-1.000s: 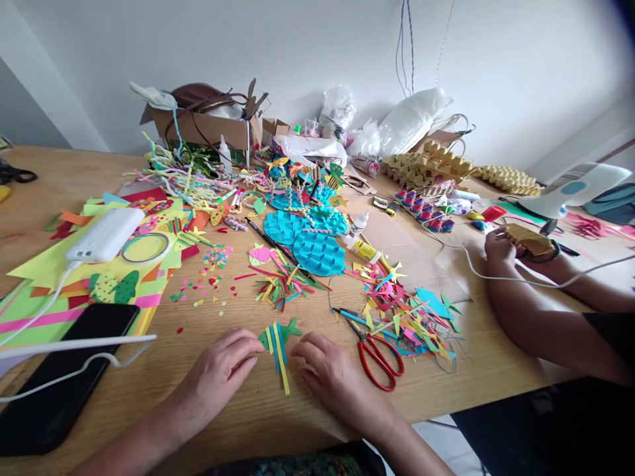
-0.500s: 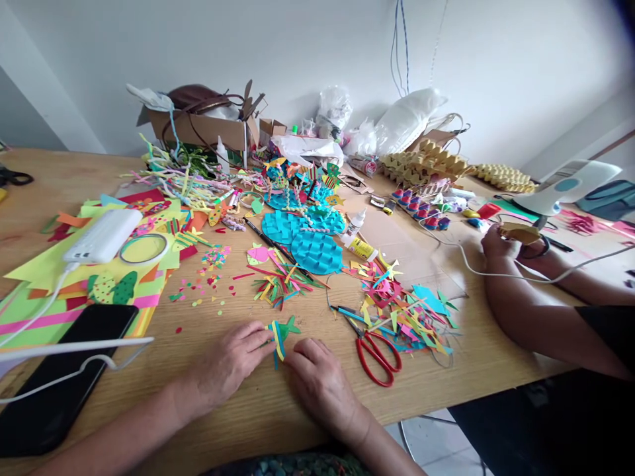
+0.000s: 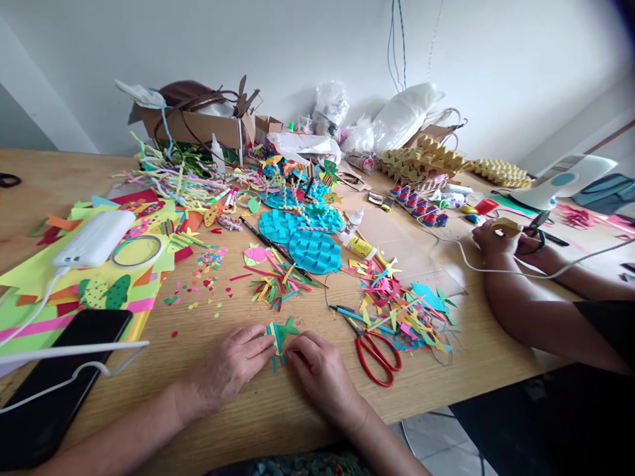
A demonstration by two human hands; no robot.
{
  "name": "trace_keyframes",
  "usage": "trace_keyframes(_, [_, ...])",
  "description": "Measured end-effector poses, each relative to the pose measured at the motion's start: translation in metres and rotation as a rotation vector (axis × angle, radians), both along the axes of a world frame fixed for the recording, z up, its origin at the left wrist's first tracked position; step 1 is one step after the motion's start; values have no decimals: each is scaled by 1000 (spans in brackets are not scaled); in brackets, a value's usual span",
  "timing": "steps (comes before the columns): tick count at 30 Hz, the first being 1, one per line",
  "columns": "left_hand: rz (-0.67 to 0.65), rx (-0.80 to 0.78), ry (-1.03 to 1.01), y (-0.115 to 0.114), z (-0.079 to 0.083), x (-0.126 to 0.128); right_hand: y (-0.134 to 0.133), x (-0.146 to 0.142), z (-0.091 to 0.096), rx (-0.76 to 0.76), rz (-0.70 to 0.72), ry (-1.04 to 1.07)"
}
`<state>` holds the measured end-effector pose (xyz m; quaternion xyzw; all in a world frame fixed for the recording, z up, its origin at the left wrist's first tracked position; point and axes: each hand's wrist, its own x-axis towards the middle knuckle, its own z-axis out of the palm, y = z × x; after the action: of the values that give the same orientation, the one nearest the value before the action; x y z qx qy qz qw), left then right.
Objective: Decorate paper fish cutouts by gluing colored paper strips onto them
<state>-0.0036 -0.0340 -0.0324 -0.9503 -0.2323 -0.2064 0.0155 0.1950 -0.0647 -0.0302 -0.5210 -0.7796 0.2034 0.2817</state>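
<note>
A small green paper fish (image 3: 286,328) with blue and yellow paper strips (image 3: 278,342) across its body lies on the table in front of me. My left hand (image 3: 238,360) holds the fish down, its fingertips pressed together over the head end. Close by on the right is my right hand (image 3: 321,371), its fingers curled and pinched near the strips' edge. Whatever may be between those fingertips is hidden. Red-handled scissors (image 3: 378,357) rest to the right of my right hand, beside a heap of coloured paper scraps (image 3: 401,317).
Blue disc pieces (image 3: 315,251), a glue bottle (image 3: 354,221) and thin paper strips (image 3: 280,281) lie farther back. On the left are a black phone (image 3: 64,390), a white power bank (image 3: 94,238) and coloured paper sheets (image 3: 24,274). At right, another person's hands (image 3: 496,239) hold a carton piece and scissors.
The outer strip on the fish now lies flatter, and a second blue strip end shows. My right hand has shifted slightly away from the fish. The view has moved a little.
</note>
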Motion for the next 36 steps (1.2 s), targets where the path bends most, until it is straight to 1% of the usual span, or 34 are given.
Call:
trace_keyframes(3, [-5,55,-38,1,0,1,2,1,1,19,-1,13])
trace_keyframes(9, [0,95,-31,-1,2,1,3,12,6,17,-94,187])
trace_keyframes(13, [14,117,-18,-1,3,-1,5,19,13,63,-131,236])
trace_keyframes(16, [15,126,-10,-1,1,-2,7,22,17,98,-147,269])
trace_keyframes(20, [14,108,-33,-1,-2,-5,7,22,14,96,-166,324])
trace_keyframes(23, [18,34,-93,-3,5,-4,5,19,13,107,-166,354])
trace_keyframes(25, [79,-127,-196,-5,15,0,3,16,15,134,-148,371])
trace_keyframes(26, [142,-259,-261,-7,20,3,1,14,17,153,-132,376])
trace_keyframes(28, [240,-632,-335,-8,30,10,-2,10,21,199,-94,358])
trace_keyframes(30, [322,-1041,-424,-8,36,18,-5,7,25,265,-57,297])
trace_keyframes(31, [352,-1214,-491,-7,38,22,-5,6,27,303,-36,258])
trace_keyframes(32, [374,-1353,-562,-6,39,25,-6,6,27,340,-10,218])
trace_keyframes(33, [388,-1454,-626,-5,39,28,-6,5,27,375,16,180])
trace_keyframes(34, [400,-1517,-674,-3,39,30,-6,5,27,406,42,145])
trace_keyframes(36, [416,-1566,-705,1,39,33,-5,5,27,444,78,83])
